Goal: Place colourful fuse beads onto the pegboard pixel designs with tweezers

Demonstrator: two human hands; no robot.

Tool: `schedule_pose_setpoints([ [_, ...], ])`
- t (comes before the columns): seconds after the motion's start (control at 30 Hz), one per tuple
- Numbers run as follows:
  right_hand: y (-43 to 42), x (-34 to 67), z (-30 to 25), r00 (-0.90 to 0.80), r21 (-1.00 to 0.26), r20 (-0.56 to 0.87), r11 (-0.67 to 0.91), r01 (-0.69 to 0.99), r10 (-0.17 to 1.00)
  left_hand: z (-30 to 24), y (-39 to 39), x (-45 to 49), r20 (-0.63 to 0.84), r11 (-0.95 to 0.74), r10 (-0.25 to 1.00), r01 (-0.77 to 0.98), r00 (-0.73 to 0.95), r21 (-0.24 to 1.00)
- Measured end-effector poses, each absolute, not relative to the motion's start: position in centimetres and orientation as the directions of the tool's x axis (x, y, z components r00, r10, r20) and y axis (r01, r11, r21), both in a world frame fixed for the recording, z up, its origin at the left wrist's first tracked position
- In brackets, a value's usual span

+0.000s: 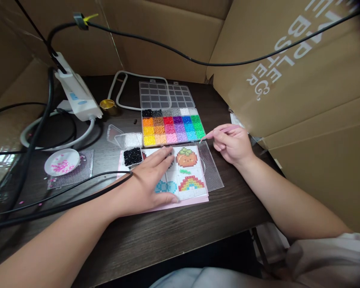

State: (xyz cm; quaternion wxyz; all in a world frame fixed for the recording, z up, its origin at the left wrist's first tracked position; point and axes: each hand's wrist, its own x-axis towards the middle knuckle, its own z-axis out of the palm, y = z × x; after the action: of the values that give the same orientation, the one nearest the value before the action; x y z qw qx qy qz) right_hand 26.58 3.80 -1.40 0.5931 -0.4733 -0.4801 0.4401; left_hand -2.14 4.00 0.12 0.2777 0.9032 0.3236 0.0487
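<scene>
My left hand (151,178) lies flat with fingers stretched out on a clear pegboard (211,172) and the pattern sheet (187,172) under it, which shows an orange fruit, a rainbow and a blue shape. My right hand (232,144) is closed in a pinch on pink tweezers (216,133), whose tip points at the green corner of the bead box (172,128). The box holds beads sorted by colour in many compartments, and its clear lid stands open behind it. A small tub of black beads (132,156) sits just left of my left fingers.
A white dish with pink beads (61,162) rests on a second pegboard at the left. A white device (76,94) with hoses and black cables crosses the left side. A gold lid (107,105) sits behind. Cardboard walls (303,80) enclose the dark wooden desk (168,236).
</scene>
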Motion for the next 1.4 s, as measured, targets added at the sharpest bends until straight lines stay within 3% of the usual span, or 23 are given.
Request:
schedule_pose_setpoints([
  [0.17,5.3,27.0,-1.8,0.356,-0.982,0.13,0.17,-0.084,0.925,0.1,4.1,-2.2,-0.114,-0.645,0.61,0.575,0.784,0.503],
  [0.33,5.5,26.8,-2.2,0.369,-0.987,0.141,0.158,-0.017,0.919,0.3,4.1,-2.1,-0.145,-0.642,0.611,0.594,0.778,0.484],
  [0.53,5.4,27.1,-2.4,0.389,-0.978,0.115,0.172,-0.115,0.914,0.3,4.1,-2.2,-0.136,-0.632,0.611,0.584,0.78,0.509],
  [0.63,4.7,26.9,-2.0,0.282,-0.974,0.17,0.204,-0.096,0.944,0.2,4.0,-2.2,-0.113,-0.639,0.611,0.572,0.783,0.514],
  [0.73,3.4,26.4,-1.5,0.059,-0.974,0.229,0.228,0.017,0.972,0.2,4.0,-2.2,-0.113,-0.649,0.61,0.576,0.785,0.497],
  [0.97,1.3,25.2,-0.6,-0.293,-0.968,0.191,0.229,0.103,0.937,0.0,4.0,-2.1,-0.09,-0.661,0.609,0.567,0.788,0.492],
  [1.4,1.4,24.9,-0.5,-0.326,-0.973,0.126,0.181,0.143,0.937,-0.1,4.0,-2.2,-0.078,-0.678,0.601,0.558,0.796,0.479],
])
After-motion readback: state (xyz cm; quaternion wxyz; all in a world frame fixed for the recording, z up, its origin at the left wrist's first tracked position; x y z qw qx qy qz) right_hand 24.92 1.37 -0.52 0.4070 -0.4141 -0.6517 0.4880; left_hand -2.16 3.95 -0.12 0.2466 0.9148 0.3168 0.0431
